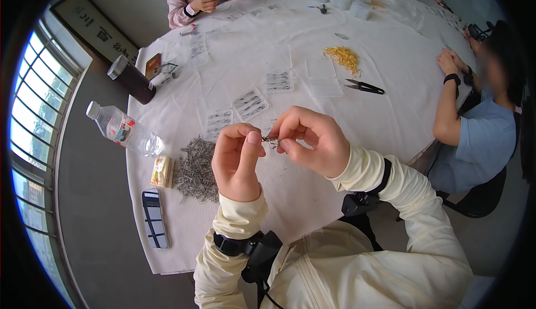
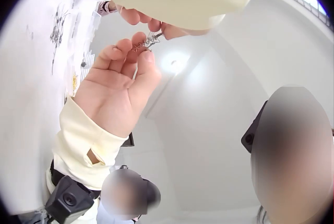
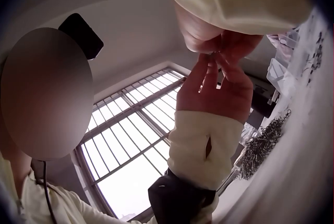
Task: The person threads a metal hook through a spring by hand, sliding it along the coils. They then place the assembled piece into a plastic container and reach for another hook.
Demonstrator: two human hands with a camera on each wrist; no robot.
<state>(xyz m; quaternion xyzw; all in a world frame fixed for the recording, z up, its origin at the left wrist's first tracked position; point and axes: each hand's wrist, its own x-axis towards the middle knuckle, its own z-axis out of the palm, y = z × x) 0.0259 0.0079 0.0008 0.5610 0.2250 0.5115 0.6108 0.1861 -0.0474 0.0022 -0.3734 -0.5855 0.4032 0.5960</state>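
Observation:
In front of the body, both hands meet over the table (image 1: 301, 208) at a small bunch of thin dark metal wire pieces (image 1: 270, 139). My left hand (image 1: 239, 161) pinches its left end between thumb and fingers. From the other side my right hand (image 1: 315, 141) pinches the right end. The left wrist view shows the bunch (image 2: 148, 42) as thin, twisted wire between the fingertips; fingers mostly hide it in the right wrist view. Beside my left hand lies a heap of similar grey wire pieces (image 1: 196, 169).
Clear compartment boxes (image 1: 250, 104) with wire pieces lie ahead, near thread snips (image 1: 365, 86) and a yellow pile (image 1: 343, 60). At left stand a water bottle (image 1: 124, 130), dark flask (image 1: 133, 81), small pack (image 1: 162, 172) and phone (image 1: 155, 219). Other people sit around the table.

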